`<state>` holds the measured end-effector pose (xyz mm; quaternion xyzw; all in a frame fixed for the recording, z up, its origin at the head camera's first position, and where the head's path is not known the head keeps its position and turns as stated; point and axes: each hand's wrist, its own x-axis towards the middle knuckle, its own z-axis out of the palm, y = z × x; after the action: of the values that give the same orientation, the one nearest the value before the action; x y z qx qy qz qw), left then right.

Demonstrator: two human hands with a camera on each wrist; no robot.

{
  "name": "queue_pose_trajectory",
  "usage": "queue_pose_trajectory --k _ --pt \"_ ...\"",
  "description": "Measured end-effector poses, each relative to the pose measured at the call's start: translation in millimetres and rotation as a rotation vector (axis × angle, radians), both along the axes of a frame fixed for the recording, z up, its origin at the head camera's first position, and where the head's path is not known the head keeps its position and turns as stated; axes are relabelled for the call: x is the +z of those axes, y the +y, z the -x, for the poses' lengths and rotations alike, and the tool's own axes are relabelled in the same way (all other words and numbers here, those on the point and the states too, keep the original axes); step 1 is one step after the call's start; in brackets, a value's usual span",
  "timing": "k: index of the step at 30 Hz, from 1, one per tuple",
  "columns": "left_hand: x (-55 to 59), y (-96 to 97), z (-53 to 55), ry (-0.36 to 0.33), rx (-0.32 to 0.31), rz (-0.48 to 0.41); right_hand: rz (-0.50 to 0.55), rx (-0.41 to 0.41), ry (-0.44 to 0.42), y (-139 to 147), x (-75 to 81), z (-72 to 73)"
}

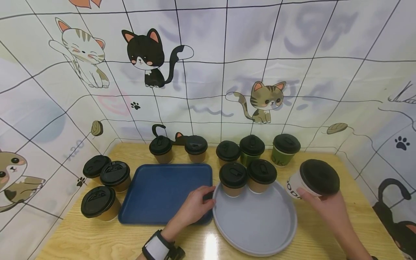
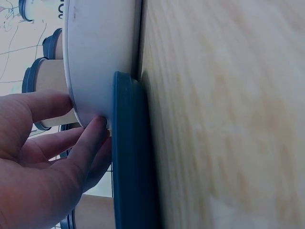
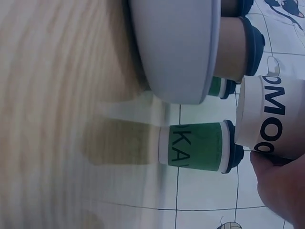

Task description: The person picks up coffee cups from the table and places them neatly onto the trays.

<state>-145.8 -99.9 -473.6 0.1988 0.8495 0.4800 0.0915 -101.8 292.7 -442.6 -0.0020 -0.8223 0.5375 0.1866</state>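
Note:
My right hand (image 1: 328,209) grips a white paper cup (image 1: 294,184) with a black lid and dark lettering, tilted and raised over the table's right side. In the right wrist view the lettered side of this white cup (image 3: 271,114) shows, with the thumb against it. The fingertips and thumb of my left hand (image 1: 195,206) are at the left rim of a round grey tray (image 1: 256,227). In the left wrist view that hand (image 2: 52,157) reaches the tray's rim and outer wall. Two brown lidded cups (image 1: 233,179) (image 1: 261,175) stand at the tray's back edge.
A blue rectangular tray (image 1: 169,191) lies left of the round one. Brown lidded cups (image 1: 100,204) stand along its left, and two more (image 1: 196,148) behind it. Behind the round tray are a brown cup (image 1: 227,151) and green cups (image 1: 284,150). A patterned cloth wall (image 1: 208,72) encloses the table.

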Motion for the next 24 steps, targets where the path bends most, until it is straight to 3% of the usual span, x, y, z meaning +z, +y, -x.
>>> queue_pose_trajectory --k 5,10,17,24 --pt "-0.1 0.1 0.3 0.006 0.003 0.006 0.09 0.112 0.049 -11.3 -5.9 -2.8" --pt "0.3 -0.2 0.1 0.006 0.002 0.014 -0.001 0.16 0.021 -17.6 -11.9 -5.9" --pt "-0.1 -0.5 0.1 0.005 0.002 0.012 -0.165 0.128 -0.036 -21.2 -18.0 -5.6" --pt "-0.3 -0.7 0.2 0.009 0.004 0.02 -0.238 0.097 -0.117 -23.5 -18.1 -6.9"
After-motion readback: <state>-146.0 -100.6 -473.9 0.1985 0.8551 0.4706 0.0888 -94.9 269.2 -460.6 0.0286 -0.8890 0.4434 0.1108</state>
